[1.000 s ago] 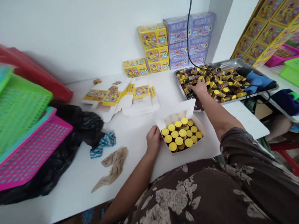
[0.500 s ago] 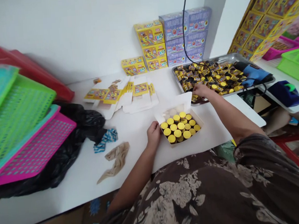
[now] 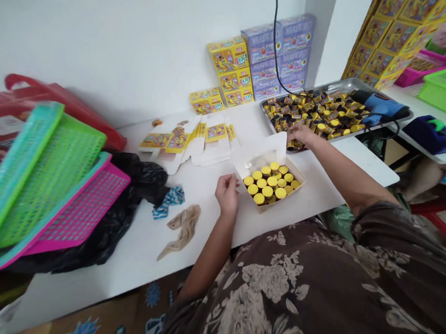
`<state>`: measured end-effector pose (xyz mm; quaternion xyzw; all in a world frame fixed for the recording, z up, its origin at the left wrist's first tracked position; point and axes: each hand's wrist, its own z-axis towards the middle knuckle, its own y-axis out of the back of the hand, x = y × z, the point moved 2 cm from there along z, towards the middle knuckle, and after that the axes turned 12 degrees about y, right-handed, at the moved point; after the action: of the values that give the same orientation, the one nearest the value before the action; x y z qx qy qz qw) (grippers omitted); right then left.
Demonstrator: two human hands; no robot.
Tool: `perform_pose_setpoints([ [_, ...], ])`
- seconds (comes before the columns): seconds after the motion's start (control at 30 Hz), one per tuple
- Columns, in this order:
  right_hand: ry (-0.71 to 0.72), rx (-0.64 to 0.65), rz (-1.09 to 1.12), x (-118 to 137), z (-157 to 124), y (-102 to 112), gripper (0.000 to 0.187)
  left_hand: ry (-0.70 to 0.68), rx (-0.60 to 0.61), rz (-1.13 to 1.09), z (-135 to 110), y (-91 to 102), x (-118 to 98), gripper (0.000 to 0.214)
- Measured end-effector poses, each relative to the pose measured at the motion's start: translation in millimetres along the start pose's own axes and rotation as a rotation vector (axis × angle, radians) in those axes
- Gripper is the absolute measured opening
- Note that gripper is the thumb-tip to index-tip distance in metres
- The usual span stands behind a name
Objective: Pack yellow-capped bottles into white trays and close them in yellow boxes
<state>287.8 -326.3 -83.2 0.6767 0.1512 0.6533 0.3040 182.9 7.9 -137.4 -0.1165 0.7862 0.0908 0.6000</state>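
Observation:
In front of me stands a white carton (image 3: 287,201) with its lid flap up, holding several small yellow-lidded jars (image 3: 271,181). My left hand (image 3: 227,192) is just left of the carton, a small gap away, its fingers curled and thumb pressed against them with nothing visible inside. Over the near left corner of a metal tray (image 3: 344,136), my right hand (image 3: 300,134) reaches down, its fingers closed around a small jar (image 3: 290,137) that is partly hidden. More such jars, brown-wrapped with yellow lids, lie jumbled in the tray.
Flattened yellow cartons (image 3: 190,141) lie behind the box. Yellow boxes (image 3: 233,76) and purple boxes (image 3: 264,61) are stacked along the wall. Plastic baskets (image 3: 56,200) lean at left over a black bag (image 3: 147,180). A cable (image 3: 276,44) hangs into the tray near a blue tool (image 3: 388,106).
My left hand has come away from the carton's left side. My right hand stays at the tray's corner. The view has swung slightly left.

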Motion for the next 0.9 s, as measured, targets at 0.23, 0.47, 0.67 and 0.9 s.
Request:
perform_pose_setpoints([
  [0.23,0.417,-0.363,0.215,15,-72,17,0.079,-0.760,0.187,0.120,-63,-8.4,-53,0.021],
  [0.47,0.826,-0.309,0.167,45,-171,-12,0.057,-0.461,0.720,0.157,-74,-71.5,-56,0.044],
  [0.67,0.787,-0.165,0.200,50,-173,-7,0.048,-0.325,0.772,0.113,-72,-73.0,-44,0.035],
  [0.9,0.687,-0.017,0.208,62,-154,-4,0.074,-0.591,0.598,0.299,-67,-56.9,-68,0.022],
])
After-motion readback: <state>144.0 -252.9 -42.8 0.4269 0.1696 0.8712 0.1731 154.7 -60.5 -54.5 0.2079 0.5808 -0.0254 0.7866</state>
